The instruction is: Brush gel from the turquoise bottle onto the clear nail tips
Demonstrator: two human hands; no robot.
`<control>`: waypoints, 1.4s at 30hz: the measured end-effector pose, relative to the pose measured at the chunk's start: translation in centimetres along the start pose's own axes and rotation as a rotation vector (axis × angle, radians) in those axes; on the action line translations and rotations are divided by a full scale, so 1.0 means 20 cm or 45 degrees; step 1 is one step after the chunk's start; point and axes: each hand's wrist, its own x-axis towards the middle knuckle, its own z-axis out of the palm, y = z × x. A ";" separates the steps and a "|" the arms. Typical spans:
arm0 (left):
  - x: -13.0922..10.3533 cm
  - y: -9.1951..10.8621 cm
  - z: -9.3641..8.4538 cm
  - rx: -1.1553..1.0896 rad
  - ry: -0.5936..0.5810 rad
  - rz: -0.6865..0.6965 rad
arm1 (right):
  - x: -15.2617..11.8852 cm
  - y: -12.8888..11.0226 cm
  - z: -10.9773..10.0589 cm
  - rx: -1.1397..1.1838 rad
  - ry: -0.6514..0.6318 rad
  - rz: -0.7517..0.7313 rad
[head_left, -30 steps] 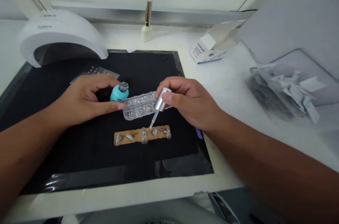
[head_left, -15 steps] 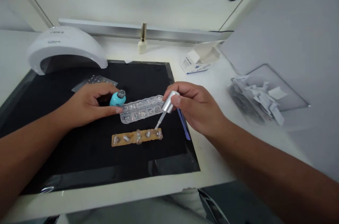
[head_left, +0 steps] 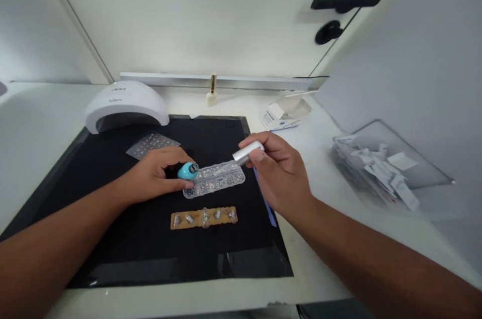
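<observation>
Where half a second ago the brush hung over the tan strip (head_left: 197,220), my head view now shows my right grip (head_left: 276,171) holding the silver cap (head_left: 247,152) away from it, aimed toward the turquoise bottle (head_left: 186,171) pinched in my left grip (head_left: 161,174); the strip, apparently between strokes, lies nearest the worktop's (head_left: 309,263) front edge, untouched.

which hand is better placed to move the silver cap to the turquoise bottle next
Probably the right hand: it holds the silver cap, angled towards the turquoise bottle, which the left hand holds.
</observation>
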 end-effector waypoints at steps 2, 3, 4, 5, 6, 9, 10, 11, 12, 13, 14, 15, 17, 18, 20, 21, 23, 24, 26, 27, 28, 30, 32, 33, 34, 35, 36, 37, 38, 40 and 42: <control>0.00 0.01 0.00 0.008 0.002 0.011 | 0.02 0.00 0.03 -0.120 -0.001 -0.113; 0.00 0.01 0.00 0.010 0.001 0.016 | 0.03 0.01 0.04 -0.183 -0.006 -0.171; 0.00 0.02 0.00 0.010 -0.002 0.021 | 0.04 0.02 0.05 -0.241 -0.020 -0.220; 0.00 0.02 0.00 0.009 -0.006 0.025 | 0.04 0.03 0.05 -0.289 -0.038 -0.261; 0.00 0.02 0.00 0.007 -0.011 0.027 | 0.05 0.04 0.06 -0.329 -0.059 -0.289; 0.00 0.01 0.01 -0.003 -0.023 0.024 | 0.04 0.06 0.07 -0.412 -0.078 -0.327; 0.00 0.01 0.01 -0.008 -0.026 0.022 | 0.04 0.06 0.07 -0.429 -0.071 -0.329; -0.01 0.01 0.01 -0.013 -0.028 0.020 | 0.04 0.07 0.07 -0.441 -0.063 -0.327; -0.01 0.01 0.01 -0.018 -0.029 0.020 | 0.05 0.07 0.07 -0.451 -0.059 -0.319; -0.01 0.00 0.01 -0.022 -0.029 0.020 | 0.05 0.07 0.07 -0.461 -0.058 -0.308; -0.01 0.00 0.01 -0.024 -0.028 0.020 | 0.05 0.07 0.07 -0.471 -0.058 -0.298; -0.01 0.00 0.01 -0.025 -0.027 0.019 | 0.05 0.07 0.08 -0.480 -0.060 -0.289; -0.01 0.00 0.01 -0.022 -0.027 0.017 | 0.05 0.07 0.08 -0.501 -0.066 -0.283; -0.01 0.00 0.01 -0.020 -0.029 0.016 | 0.05 0.07 0.08 -0.509 -0.069 -0.284; -0.01 0.01 0.01 -0.015 -0.032 0.015 | 0.06 0.07 0.09 -0.532 -0.075 -0.285; -0.01 0.01 0.01 -0.011 -0.032 0.015 | 0.06 0.06 0.09 -0.552 -0.081 -0.284; 0.00 0.02 0.01 -0.004 -0.026 0.014 | 0.07 0.06 0.09 -0.615 -0.125 -0.295; 0.00 0.02 0.01 0.000 -0.019 0.013 | 0.07 0.05 0.10 -0.652 -0.159 -0.313; 0.00 0.02 0.01 0.005 -0.006 0.014 | 0.08 0.04 0.10 -0.717 -0.235 -0.372; 0.00 0.02 0.01 0.007 -0.002 0.015 | 0.08 0.04 0.11 -0.748 -0.272 -0.398; 0.00 0.02 0.01 0.007 0.000 0.016 | 0.09 0.04 0.11 -0.778 -0.308 -0.416; -0.01 0.02 0.02 0.005 -0.001 0.017 | 0.09 0.04 0.12 -0.834 -0.366 -0.423; -0.01 0.01 0.02 0.004 -0.003 0.015 | 0.09 0.04 0.13 -0.863 -0.398 -0.417; -0.01 0.01 0.02 0.005 -0.005 0.013 | 0.09 0.04 0.13 -0.864 -0.400 -0.416; -0.01 0.01 0.02 0.006 -0.005 0.012 | 0.09 0.04 0.13 -0.857 -0.391 -0.414; -0.01 0.02 0.01 0.008 -0.005 0.011 | 0.09 0.03 0.13 -0.846 -0.372 -0.410; -0.01 0.02 0.01 0.011 -0.003 0.010 | 0.08 0.03 0.13 -0.836 -0.348 -0.400; -0.01 0.02 0.01 0.014 0.000 0.010 | 0.08 0.02 0.13 -0.827 -0.316 -0.381; -0.01 0.02 0.01 0.016 0.003 0.009 | 0.08 0.02 0.13 -0.818 -0.277 -0.355; -0.01 0.02 0.01 0.018 0.008 0.003 | 0.08 0.01 0.12 -0.796 -0.200 -0.291; -0.01 0.02 0.01 0.017 0.009 -0.006 | 0.08 0.01 0.12 -0.772 -0.139 -0.232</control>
